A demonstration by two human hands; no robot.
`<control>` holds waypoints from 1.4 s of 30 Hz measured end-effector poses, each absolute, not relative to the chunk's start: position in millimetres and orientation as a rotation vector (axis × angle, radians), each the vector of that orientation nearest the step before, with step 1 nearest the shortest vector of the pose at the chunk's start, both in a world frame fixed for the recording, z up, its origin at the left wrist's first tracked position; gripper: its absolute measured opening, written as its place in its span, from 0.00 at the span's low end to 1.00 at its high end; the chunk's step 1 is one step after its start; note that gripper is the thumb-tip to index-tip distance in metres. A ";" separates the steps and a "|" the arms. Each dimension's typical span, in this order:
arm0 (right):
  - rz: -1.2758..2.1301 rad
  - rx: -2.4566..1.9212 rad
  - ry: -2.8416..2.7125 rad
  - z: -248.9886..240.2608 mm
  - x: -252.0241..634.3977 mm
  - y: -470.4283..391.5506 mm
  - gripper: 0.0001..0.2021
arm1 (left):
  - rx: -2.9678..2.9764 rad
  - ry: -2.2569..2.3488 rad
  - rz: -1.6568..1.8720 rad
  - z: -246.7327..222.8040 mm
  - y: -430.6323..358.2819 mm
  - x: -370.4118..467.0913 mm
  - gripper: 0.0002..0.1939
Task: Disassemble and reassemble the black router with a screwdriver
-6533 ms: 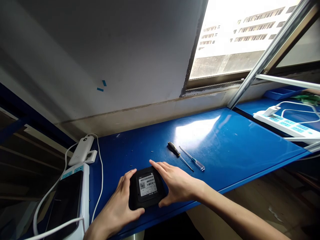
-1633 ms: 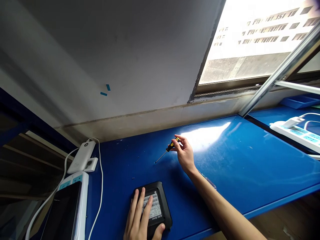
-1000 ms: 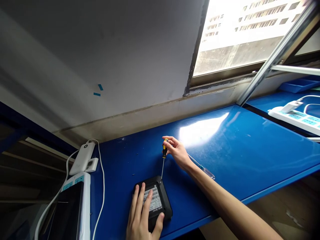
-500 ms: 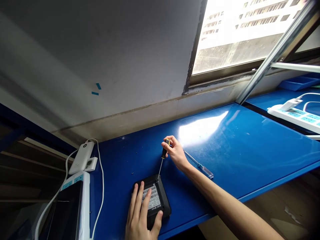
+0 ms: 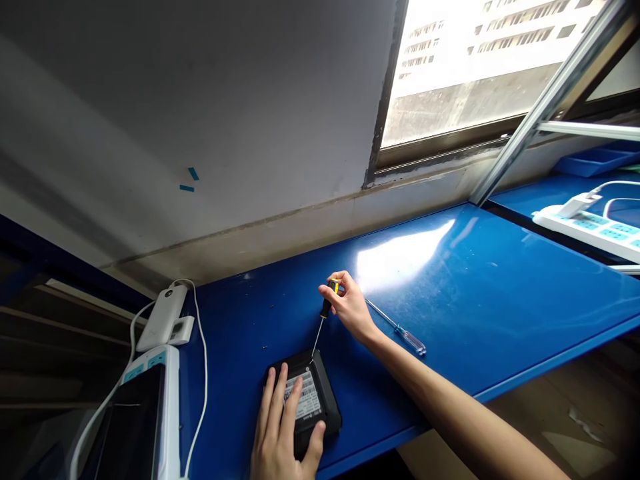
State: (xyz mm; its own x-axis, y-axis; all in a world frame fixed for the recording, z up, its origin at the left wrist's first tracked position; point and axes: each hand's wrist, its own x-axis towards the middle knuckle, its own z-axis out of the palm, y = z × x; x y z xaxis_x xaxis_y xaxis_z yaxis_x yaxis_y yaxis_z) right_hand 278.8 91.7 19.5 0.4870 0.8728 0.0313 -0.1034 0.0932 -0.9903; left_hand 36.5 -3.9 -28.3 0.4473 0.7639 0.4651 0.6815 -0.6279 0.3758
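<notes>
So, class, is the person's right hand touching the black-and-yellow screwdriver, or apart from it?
Touching. The head view shows the right hand gripping the black-and-yellow screwdriver by its handle, with the thumb lying across it.

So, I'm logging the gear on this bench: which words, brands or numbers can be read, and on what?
None can be read for certain.
White label on the black device: rows of dark print, too small to read, partly covered by the left hand.
White box: faint marks, too blurred.
Black-and-yellow screwdriver in the right hand: no legible lettering.
</notes>
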 end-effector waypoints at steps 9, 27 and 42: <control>0.826 -1.223 -0.755 25.3 279.0 89.1 0.20 | 2.781 1.177 0.767 -17.9 19.1 24.9 0.31; 1.098 -0.903 -0.633 35.5 282.8 87.0 0.21 | 2.552 1.292 0.973 -9.2 29.5 55.4 0.19; 1.252 -0.717 -0.454 31.5 278.1 89.8 0.19 | 2.529 1.284 0.920 -4.9 27.8 56.9 0.22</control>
